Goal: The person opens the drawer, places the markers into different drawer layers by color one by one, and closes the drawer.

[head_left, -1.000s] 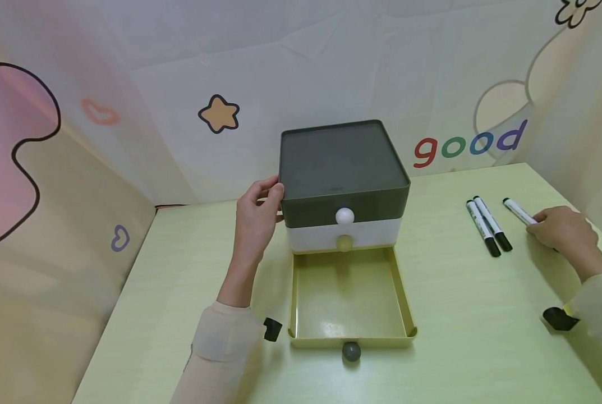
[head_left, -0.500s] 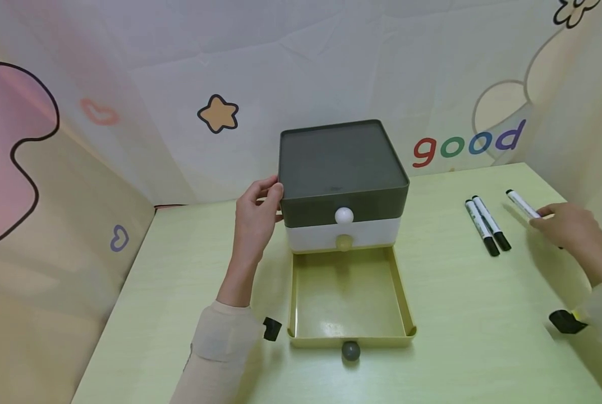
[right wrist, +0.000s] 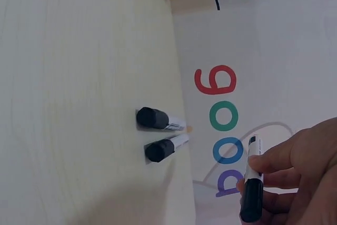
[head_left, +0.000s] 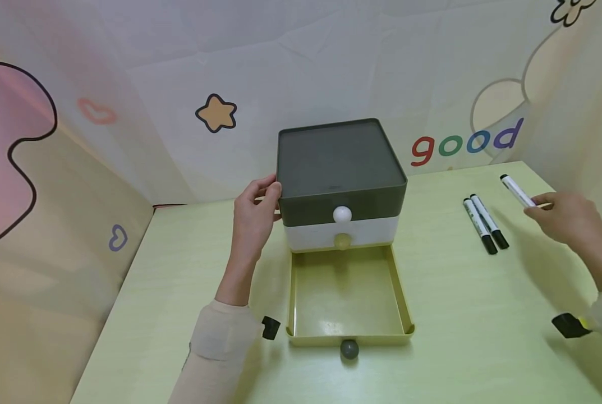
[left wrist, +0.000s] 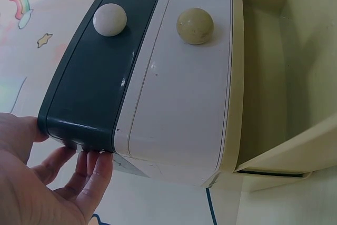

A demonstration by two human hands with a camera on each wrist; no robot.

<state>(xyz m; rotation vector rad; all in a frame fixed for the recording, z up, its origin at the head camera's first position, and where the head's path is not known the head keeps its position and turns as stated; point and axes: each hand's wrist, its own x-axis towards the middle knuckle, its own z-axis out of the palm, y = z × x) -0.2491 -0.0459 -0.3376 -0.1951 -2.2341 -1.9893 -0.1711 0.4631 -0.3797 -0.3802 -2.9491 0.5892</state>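
Observation:
A small desktop drawer unit (head_left: 341,207) stands on the table with a dark top drawer, a white middle one and a pale yellow bottom drawer (head_left: 348,340) pulled out. My left hand (head_left: 255,210) holds the unit's upper left side. The left wrist view shows the thumb and fingertips touching the dark section (left wrist: 100,77). At the right, my right hand (head_left: 568,219) pinches a white marker (head_left: 518,192) above the table. Its black cap (right wrist: 252,201) shows in the right wrist view. Two more white markers (head_left: 479,224) lie side by side, their black caps toward me.
The table (head_left: 179,314) is pale green. Behind it hangs a printed cloth (head_left: 331,62) with a star and the word "good". Round knobs stick out from the drawers, the dark one (head_left: 349,349) nearest me.
My right hand has lifted the third marker off the table and raised it a little. The left hand stays on the drawer unit, and the two lying markers have not moved.

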